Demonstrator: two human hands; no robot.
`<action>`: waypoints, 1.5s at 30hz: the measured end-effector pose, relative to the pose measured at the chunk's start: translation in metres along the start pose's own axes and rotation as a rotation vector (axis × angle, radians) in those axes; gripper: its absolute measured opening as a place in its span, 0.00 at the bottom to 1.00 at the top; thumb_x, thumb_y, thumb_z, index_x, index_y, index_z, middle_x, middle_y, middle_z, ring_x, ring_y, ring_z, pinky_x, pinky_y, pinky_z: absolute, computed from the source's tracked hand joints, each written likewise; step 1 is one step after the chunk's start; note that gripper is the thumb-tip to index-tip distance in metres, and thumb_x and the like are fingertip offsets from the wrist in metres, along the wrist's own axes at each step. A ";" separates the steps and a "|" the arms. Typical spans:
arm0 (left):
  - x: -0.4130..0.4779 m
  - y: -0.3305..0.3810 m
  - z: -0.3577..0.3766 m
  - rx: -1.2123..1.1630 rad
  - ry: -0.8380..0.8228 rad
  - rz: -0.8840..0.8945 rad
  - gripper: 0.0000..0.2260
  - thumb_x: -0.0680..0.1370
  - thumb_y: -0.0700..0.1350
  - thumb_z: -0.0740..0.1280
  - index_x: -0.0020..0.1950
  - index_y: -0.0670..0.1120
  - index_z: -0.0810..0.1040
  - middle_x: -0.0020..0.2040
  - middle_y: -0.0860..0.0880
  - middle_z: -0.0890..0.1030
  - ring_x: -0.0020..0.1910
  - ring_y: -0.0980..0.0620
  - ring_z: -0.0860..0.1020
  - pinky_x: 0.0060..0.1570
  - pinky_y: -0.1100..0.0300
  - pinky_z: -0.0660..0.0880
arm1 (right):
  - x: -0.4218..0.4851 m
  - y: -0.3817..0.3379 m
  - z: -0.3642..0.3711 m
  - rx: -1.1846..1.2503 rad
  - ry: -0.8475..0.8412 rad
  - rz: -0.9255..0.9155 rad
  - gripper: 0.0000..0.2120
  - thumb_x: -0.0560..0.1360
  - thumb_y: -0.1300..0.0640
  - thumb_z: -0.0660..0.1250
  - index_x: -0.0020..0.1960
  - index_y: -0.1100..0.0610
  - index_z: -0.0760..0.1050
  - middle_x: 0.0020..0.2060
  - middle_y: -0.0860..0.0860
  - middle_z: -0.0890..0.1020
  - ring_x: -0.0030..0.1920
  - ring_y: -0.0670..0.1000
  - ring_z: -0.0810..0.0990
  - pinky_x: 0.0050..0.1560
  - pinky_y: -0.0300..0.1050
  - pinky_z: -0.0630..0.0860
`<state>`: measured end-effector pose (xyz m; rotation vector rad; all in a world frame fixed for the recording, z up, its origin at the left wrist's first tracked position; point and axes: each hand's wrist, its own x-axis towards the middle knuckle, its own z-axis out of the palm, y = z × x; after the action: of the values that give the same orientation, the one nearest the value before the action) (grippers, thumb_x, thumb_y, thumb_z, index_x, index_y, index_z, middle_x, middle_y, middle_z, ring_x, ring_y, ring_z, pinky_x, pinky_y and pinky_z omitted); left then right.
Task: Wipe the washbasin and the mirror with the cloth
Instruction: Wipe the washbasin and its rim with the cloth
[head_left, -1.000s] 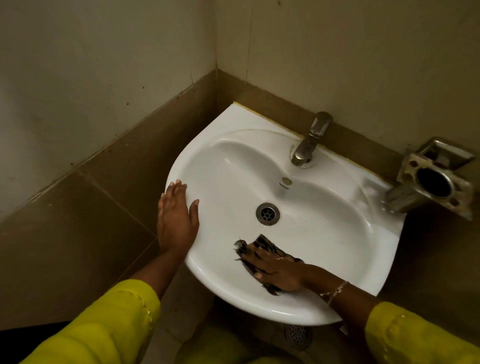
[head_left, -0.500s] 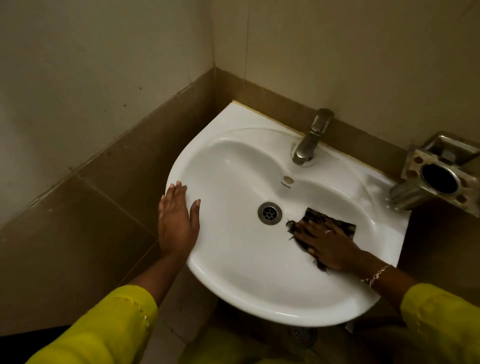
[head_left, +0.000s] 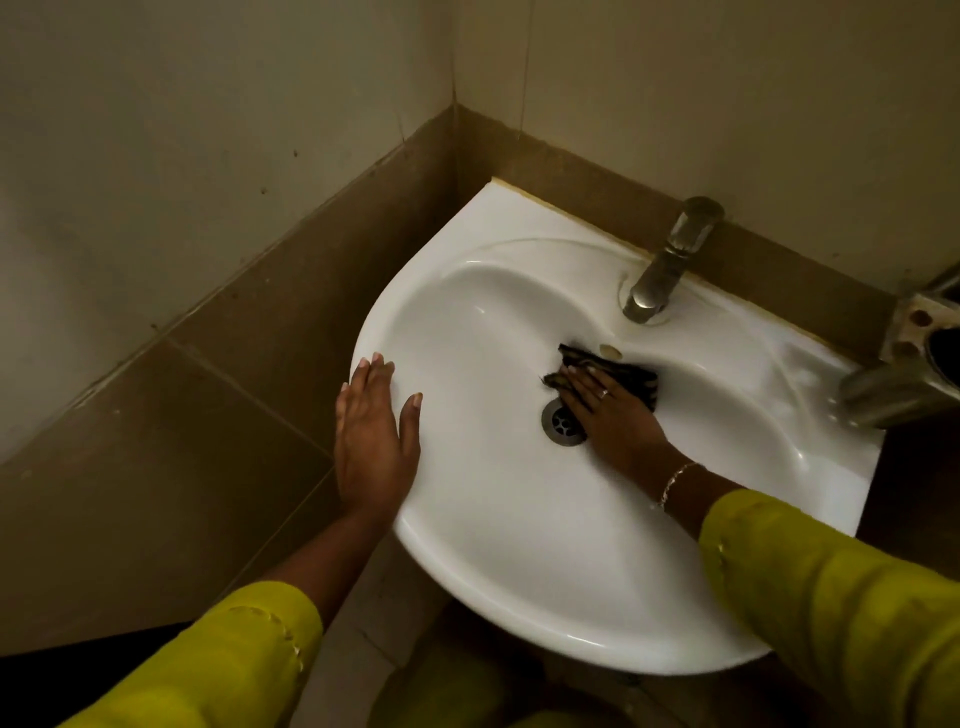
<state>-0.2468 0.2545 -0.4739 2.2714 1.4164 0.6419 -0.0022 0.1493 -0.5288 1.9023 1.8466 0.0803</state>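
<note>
A white washbasin (head_left: 498, 545) is fixed in the corner of the wall. My right hand (head_left: 608, 415) lies flat inside the bowl with straight fingers, pressing a dark patterned cloth (head_left: 631, 376) against the back slope, just above the drain (head_left: 563, 423) and below the overflow hole. The hand covers much of the cloth and part of the drain. My left hand (head_left: 371, 441) rests flat on the basin's left rim, fingers straight, thumb over the inner edge. No mirror is in view.
A metal tap (head_left: 670, 260) stands at the back of the basin. A metal wall holder (head_left: 914, 358) juts out at the right edge, just above the basin's right rim. Tiled walls close in the left and back sides.
My right hand has swept the cloth from the front of the bowl round its right side to the back slope under the tap. My left hand has stayed on the rim.
</note>
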 end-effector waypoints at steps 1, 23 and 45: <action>0.000 0.000 0.000 0.001 -0.001 -0.002 0.24 0.77 0.51 0.53 0.68 0.41 0.66 0.70 0.42 0.67 0.72 0.46 0.61 0.70 0.57 0.49 | 0.009 -0.005 -0.008 0.028 0.026 0.008 0.23 0.72 0.58 0.60 0.66 0.61 0.70 0.66 0.59 0.72 0.67 0.56 0.70 0.70 0.49 0.32; 0.000 0.003 -0.002 0.011 -0.005 0.007 0.22 0.76 0.46 0.55 0.68 0.40 0.65 0.71 0.41 0.66 0.72 0.45 0.61 0.70 0.57 0.50 | 0.046 -0.088 -0.065 1.168 -0.103 -0.306 0.29 0.80 0.62 0.56 0.75 0.58 0.45 0.75 0.58 0.42 0.75 0.57 0.37 0.74 0.58 0.40; -0.002 0.001 -0.003 0.020 -0.018 0.027 0.25 0.73 0.47 0.56 0.68 0.38 0.66 0.70 0.40 0.67 0.72 0.43 0.61 0.70 0.55 0.51 | -0.097 -0.041 -0.046 0.949 -0.493 -0.365 0.26 0.82 0.53 0.50 0.75 0.47 0.41 0.76 0.48 0.42 0.75 0.47 0.40 0.73 0.45 0.39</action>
<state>-0.2486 0.2524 -0.4711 2.3098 1.3921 0.6170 -0.0657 0.0695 -0.4764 1.7823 1.9660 -1.4680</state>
